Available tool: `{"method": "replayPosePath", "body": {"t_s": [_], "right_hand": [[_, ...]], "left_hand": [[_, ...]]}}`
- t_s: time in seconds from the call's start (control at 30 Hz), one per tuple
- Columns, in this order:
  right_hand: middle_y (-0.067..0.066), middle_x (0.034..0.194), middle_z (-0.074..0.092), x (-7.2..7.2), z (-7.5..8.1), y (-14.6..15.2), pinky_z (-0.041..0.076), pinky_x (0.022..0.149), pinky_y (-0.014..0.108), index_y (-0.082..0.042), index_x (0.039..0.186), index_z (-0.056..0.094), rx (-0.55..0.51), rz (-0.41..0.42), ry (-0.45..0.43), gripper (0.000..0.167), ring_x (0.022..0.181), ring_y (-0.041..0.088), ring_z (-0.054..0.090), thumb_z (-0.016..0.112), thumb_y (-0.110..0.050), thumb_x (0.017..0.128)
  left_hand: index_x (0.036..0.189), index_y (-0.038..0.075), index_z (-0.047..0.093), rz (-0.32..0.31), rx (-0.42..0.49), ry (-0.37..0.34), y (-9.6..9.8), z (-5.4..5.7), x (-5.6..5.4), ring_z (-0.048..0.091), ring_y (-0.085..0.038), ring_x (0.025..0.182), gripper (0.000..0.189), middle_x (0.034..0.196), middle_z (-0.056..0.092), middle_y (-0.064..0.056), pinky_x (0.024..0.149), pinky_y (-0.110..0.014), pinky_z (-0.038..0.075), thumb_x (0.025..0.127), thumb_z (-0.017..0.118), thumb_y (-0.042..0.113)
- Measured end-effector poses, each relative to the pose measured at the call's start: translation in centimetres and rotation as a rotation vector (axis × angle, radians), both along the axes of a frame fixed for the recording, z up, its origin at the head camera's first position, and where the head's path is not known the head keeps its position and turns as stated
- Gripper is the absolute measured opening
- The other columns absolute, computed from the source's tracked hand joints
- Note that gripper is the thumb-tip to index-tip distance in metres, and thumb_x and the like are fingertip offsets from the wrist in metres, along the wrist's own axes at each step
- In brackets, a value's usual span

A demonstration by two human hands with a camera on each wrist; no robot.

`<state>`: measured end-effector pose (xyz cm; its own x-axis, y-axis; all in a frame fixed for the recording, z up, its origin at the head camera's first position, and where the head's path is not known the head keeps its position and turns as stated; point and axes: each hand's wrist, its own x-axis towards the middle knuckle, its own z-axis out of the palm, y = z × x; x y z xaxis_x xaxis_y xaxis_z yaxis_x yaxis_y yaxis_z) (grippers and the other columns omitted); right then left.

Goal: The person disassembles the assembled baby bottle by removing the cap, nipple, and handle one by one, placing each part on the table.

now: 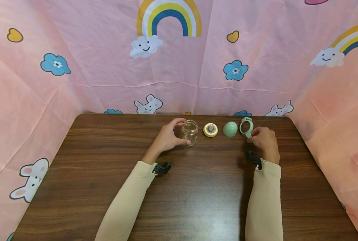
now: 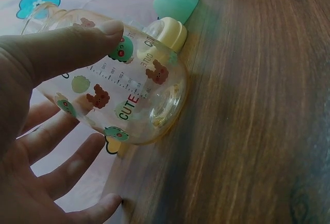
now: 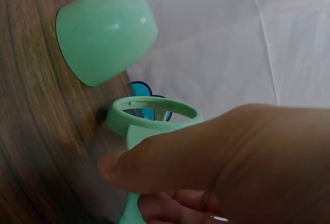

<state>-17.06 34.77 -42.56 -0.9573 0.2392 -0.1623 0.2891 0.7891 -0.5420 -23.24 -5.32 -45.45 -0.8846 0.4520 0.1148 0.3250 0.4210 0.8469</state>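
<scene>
My left hand (image 1: 168,135) is around a clear baby bottle (image 1: 190,131) with no top on it. Its thumb lies along the near side in the left wrist view, where the bottle (image 2: 129,87) shows printed animals, a scale and the word CUTE. With thumb and fingers, my right hand (image 1: 264,139) pinches a green ring with handles (image 1: 246,126) by one handle. Between the hands stand a cream collar with a clear nipple (image 1: 210,130) and a green domed cap (image 1: 230,129). The right wrist view shows the cap (image 3: 105,35) beyond the ring (image 3: 154,113).
The parts stand in a row near the back edge of a brown wooden table (image 1: 194,187). Behind it and along both sides hangs a pink cloth (image 1: 106,60) printed with rainbows, rabbits and flowers.
</scene>
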Motion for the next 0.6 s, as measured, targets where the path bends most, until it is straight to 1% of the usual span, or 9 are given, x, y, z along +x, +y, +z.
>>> {"method": "replayPosePath", "body": {"t_s": [0.1, 0.23, 0.37, 0.5, 0.6], "right_hand": [[0.029, 0.112, 0.07, 0.1, 0.2, 0.0, 0.052, 0.088, 0.06, 0.007, 0.115, 0.073, 0.004, 0.009, 0.017, 0.033, 0.105, 0.046, 0.059, 0.084, -0.014, 0.092], [0.03, 0.114, 0.071, 0.3, 0.4, 0.1, 0.052, 0.089, 0.061, 0.006, 0.114, 0.075, 0.01, 0.007, 0.049, 0.033, 0.105, 0.047, 0.061, 0.084, -0.017, 0.092], [0.028, 0.113, 0.073, 0.7, 0.9, -0.1, 0.052, 0.089, 0.06, 0.004, 0.111, 0.076, 0.015, -0.017, 0.089, 0.032, 0.105, 0.046, 0.063, 0.082, -0.022, 0.094], [0.026, 0.109, 0.075, 1.0, 1.9, -0.3, 0.052, 0.081, 0.056, 0.002, 0.111, 0.075, 0.032, -0.044, 0.142, 0.033, 0.1, 0.045, 0.064, 0.08, -0.027, 0.097], [0.024, 0.108, 0.076, 1.0, 2.8, -0.7, 0.05, 0.076, 0.051, 0.001, 0.112, 0.074, 0.05, -0.055, 0.185, 0.034, 0.098, 0.044, 0.064, 0.076, -0.031, 0.099]], "left_hand": [[0.159, 0.008, 0.053, 0.001, 0.001, -0.003, 0.0, -0.1, 0.0, 0.061, -0.034, 0.139, 0.096, 0.147, 0.069, -0.011, 0.119, -0.057, 0.044, 0.078, 0.104, 0.02], [0.158, 0.009, 0.054, -0.002, 0.009, -0.011, 0.1, 0.0, -0.1, 0.061, -0.035, 0.139, 0.096, 0.152, 0.064, -0.012, 0.119, -0.056, 0.044, 0.077, 0.105, 0.019], [0.158, 0.008, 0.054, -0.007, 0.021, -0.01, 0.0, 0.2, -0.1, 0.062, -0.033, 0.138, 0.098, 0.156, 0.06, -0.011, 0.12, -0.054, 0.044, 0.076, 0.105, 0.019], [0.158, 0.005, 0.054, -0.006, 0.042, 0.014, -0.3, 0.8, -0.1, 0.062, -0.036, 0.139, 0.094, 0.154, 0.062, -0.012, 0.12, -0.055, 0.043, 0.08, 0.103, 0.022], [0.158, 0.005, 0.055, 0.011, 0.066, 0.029, -0.7, 1.7, 0.0, 0.06, -0.038, 0.14, 0.088, 0.152, 0.063, -0.013, 0.119, -0.058, 0.044, 0.085, 0.099, 0.026]]}}
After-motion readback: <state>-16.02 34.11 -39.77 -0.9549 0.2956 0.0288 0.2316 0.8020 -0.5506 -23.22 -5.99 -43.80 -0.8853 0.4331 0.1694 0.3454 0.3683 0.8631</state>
